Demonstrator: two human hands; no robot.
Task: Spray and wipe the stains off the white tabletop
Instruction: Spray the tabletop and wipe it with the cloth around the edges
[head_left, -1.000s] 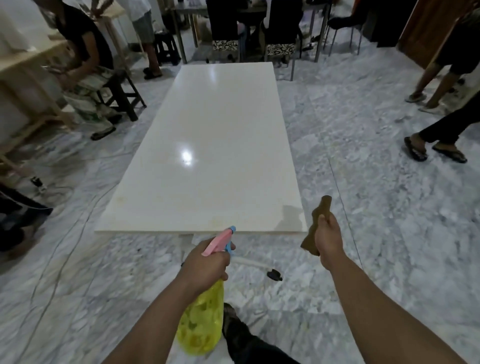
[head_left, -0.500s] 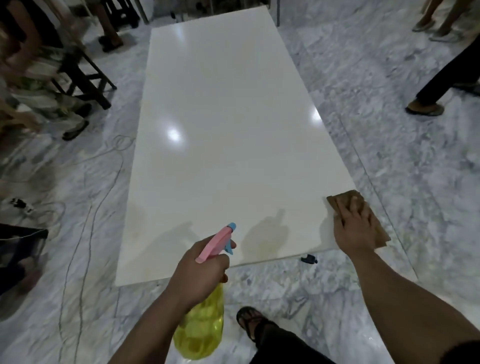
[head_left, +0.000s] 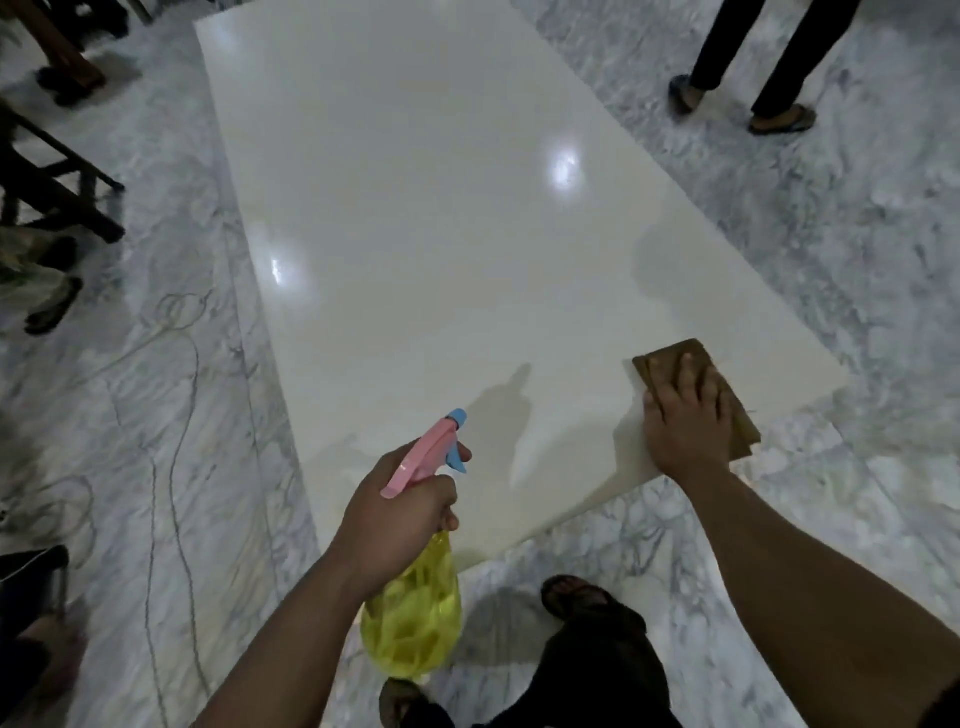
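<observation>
A long white tabletop (head_left: 426, 218) stretches away from me, glossy, with faint yellowish marks near its near end. My left hand (head_left: 400, 512) grips a spray bottle (head_left: 415, 623) with a yellow body and a pink and blue trigger head, its nozzle over the table's near edge. My right hand (head_left: 685, 426) lies flat on a brown cloth (head_left: 670, 361) pressed onto the near right corner of the tabletop; part of the cloth hangs past the edge.
The floor is grey-veined marble (head_left: 857, 312). Thin cables (head_left: 176, 395) trail over it on the left. A dark wooden stool (head_left: 47, 182) stands at far left. A person's legs (head_left: 753, 67) are at the upper right. My own sandalled feet (head_left: 576, 597) are below the table edge.
My right hand brought the cloth down from the air onto the table's near right corner and keeps it pressed there. The view has moved closer and turned, so the table now runs diagonally.
</observation>
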